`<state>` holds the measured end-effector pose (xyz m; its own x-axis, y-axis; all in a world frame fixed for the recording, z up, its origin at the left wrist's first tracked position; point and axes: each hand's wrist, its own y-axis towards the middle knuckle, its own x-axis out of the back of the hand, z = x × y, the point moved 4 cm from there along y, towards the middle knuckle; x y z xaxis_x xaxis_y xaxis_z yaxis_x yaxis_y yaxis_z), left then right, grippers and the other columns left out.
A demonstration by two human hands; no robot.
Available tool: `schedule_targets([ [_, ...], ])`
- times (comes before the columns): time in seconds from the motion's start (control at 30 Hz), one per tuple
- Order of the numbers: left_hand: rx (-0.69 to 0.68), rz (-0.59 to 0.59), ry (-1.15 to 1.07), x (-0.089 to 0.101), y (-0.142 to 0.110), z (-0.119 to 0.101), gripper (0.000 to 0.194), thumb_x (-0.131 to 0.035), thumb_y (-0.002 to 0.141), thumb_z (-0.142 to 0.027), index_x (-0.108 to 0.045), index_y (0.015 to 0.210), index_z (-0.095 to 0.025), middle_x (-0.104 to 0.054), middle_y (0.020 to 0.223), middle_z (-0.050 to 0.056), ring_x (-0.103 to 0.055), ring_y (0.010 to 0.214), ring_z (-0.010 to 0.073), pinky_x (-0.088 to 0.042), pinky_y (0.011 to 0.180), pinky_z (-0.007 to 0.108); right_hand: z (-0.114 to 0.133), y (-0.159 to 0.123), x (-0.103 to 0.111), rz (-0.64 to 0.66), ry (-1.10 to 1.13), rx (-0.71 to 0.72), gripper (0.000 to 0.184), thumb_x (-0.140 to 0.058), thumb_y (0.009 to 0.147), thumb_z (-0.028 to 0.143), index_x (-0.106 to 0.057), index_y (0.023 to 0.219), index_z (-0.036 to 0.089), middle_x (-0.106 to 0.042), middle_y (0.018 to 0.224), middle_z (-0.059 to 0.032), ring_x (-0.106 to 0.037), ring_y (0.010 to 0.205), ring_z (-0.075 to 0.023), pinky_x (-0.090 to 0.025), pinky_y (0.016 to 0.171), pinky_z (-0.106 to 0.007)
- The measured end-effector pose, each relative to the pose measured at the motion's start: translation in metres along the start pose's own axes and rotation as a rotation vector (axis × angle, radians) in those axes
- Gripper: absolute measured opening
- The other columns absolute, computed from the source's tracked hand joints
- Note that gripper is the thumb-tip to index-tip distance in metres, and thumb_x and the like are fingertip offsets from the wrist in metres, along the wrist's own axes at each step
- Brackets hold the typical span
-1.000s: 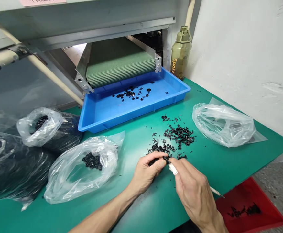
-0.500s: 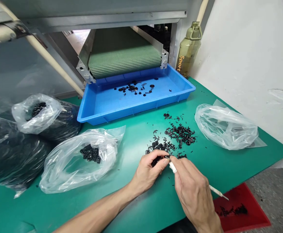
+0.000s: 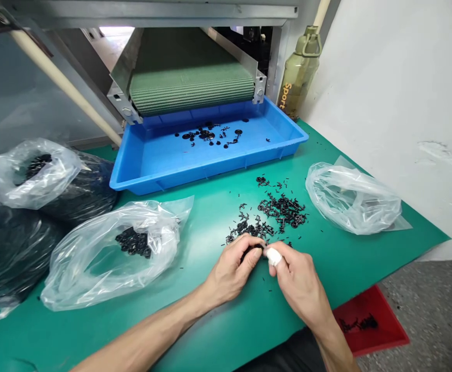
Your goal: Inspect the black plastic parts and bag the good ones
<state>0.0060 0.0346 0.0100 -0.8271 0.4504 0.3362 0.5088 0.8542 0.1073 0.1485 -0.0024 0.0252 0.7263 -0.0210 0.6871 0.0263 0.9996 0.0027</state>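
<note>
My left hand [image 3: 231, 268] and my right hand [image 3: 297, 284] meet over the green mat [image 3: 365, 253], both pinched on a small black plastic part [image 3: 257, 250] between them. One right fingertip wears white tape. Just beyond my fingers lies a loose pile of black plastic parts [image 3: 276, 214], with tiny black offcuts scattered around it. No tool shows in my right hand.
A blue tray [image 3: 164, 170] with a few black parts sits under a green conveyor belt [image 3: 190, 88]. Clear bags lie left [image 3: 105, 253] and right [image 3: 352, 199], with dark full bags [image 3: 12, 243] far left. An olive bottle [image 3: 299, 77] stands by the wall. A red bin [image 3: 369, 323] sits below the table edge.
The thin white-tipped tool seen in my right hand earlier is no longer visible. Both hands have drawn closer together and slightly up towards the pile. The view has shifted left and down.
</note>
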Motion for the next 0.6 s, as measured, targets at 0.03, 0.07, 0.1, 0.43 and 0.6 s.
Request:
schedule_targets([
  [0.03, 0.024, 0.003, 0.005, 0.000, 0.000, 0.001, 0.022, -0.046, 0.094, -0.031, -0.061, 0.104, -0.019, -0.062, 0.092, 0.005, -0.055, 0.084, 0.0163, -0.043, 0.077, 0.029, -0.005, 0.002, 0.003, -0.029, -0.018, -0.023, 0.022, -0.037, 0.084, 0.015, -0.058, 0.082, 0.021, -0.053, 0.058, 0.0044, -0.046, 0.049, -0.0111, -0.031, 0.050, -0.023],
  [0.07, 0.056, -0.006, -0.004, 0.000, 0.000, 0.002, 0.023, -0.047, 0.094, -0.032, -0.061, 0.106, -0.020, -0.062, 0.093, 0.005, -0.055, 0.085, 0.0167, -0.043, 0.077, 0.029, -0.009, 0.004, 0.007, -0.056, -0.050, -0.037, 0.023, -0.037, 0.086, 0.016, -0.059, 0.085, 0.021, -0.054, 0.059, 0.0037, -0.048, 0.051, -0.0117, -0.031, 0.051, -0.023],
  [0.1, 0.099, -0.023, -0.033, 0.000, 0.000, 0.003, 0.025, -0.047, 0.093, -0.034, -0.061, 0.109, -0.020, -0.063, 0.094, 0.005, -0.055, 0.082, 0.0165, -0.043, 0.074, 0.028, -0.014, 0.005, 0.011, -0.081, -0.092, -0.046, 0.024, -0.036, 0.087, 0.018, -0.060, 0.088, 0.021, -0.056, 0.061, 0.0029, -0.050, 0.053, -0.0126, -0.032, 0.052, -0.024],
  [0.43, 0.359, -0.047, -0.537, 0.001, 0.004, 0.013, 0.022, -0.049, 0.091, -0.037, -0.056, 0.090, -0.017, -0.056, 0.075, 0.000, -0.036, 0.049, 0.0052, -0.023, 0.046, 0.021, -0.050, 0.026, 0.043, -0.294, -0.348, -0.015, 0.030, -0.044, 0.088, 0.017, -0.062, 0.111, 0.020, -0.064, 0.092, -0.0043, -0.059, 0.080, -0.0181, -0.041, 0.070, -0.029],
  [0.6, 0.362, -0.045, -0.634, 0.001, 0.003, 0.014, 0.022, -0.053, 0.090, -0.037, -0.056, 0.086, -0.016, -0.054, 0.072, -0.002, -0.035, 0.047, 0.0033, -0.021, 0.045, 0.020, -0.043, 0.033, 0.033, -0.229, -0.374, 0.030, 0.031, -0.041, 0.086, 0.011, -0.062, 0.107, 0.019, -0.061, 0.096, -0.0053, -0.059, 0.087, -0.0184, -0.042, 0.071, -0.027],
])
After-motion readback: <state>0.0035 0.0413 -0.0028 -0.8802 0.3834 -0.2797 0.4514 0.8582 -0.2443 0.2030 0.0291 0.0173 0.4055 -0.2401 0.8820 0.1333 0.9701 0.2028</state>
